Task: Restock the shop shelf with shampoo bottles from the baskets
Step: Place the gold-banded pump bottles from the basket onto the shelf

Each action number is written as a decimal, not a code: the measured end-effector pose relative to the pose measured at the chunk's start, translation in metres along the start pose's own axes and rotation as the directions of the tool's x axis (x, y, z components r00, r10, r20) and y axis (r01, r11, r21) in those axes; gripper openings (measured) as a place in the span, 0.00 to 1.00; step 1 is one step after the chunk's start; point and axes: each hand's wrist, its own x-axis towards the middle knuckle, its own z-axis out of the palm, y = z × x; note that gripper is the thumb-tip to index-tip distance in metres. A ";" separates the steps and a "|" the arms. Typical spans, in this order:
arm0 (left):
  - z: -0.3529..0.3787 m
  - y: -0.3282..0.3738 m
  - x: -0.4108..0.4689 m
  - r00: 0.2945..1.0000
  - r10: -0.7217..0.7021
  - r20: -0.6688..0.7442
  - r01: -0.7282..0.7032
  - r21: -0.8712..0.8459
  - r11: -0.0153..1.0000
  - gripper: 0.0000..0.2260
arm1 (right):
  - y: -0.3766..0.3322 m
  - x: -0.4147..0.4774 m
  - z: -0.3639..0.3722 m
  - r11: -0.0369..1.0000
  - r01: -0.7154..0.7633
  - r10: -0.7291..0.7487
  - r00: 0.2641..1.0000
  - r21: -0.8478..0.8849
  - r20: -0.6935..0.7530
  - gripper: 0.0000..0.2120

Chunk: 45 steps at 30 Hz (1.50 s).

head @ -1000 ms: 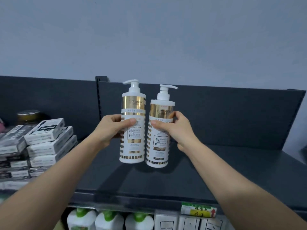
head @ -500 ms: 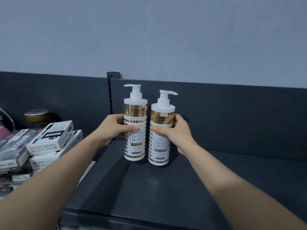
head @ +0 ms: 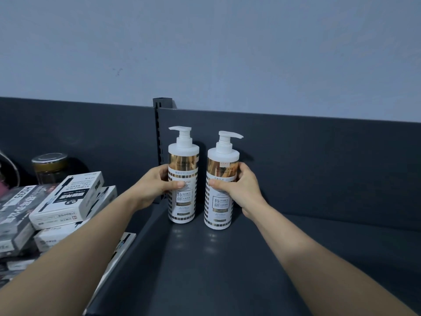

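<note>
One view only: head cam, wide-angle, facing fwd & slightly down. It sits above the deck of the dark grey metal shelf [head: 227,270], so the deck top shows; the pale blue-grey painted wall [head: 227,53] fills the upper frame. Top edge of the shelf's dark grey back panel [head: 319,160] slopes down to the right across frame. Forearms enter from both bottom corners & converge mid-frame, where left hand [head: 152,188] grips left white-and-gold pump bottle [head: 182,206] & right hand [head: 243,190] grips right white-and-gold pump bottle [head: 217,210], close in, w/in reach. Stacked white cardboard boxes [head: 68,197] mark the left edge.
</note>
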 end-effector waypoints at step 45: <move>0.011 -0.015 0.014 0.989 0.064 -0.134 0.009 0.482 0.876 0.34 | 0.022 -0.007 0.018 0.825 0.059 -0.067 0.998 -0.562 0.007 0.43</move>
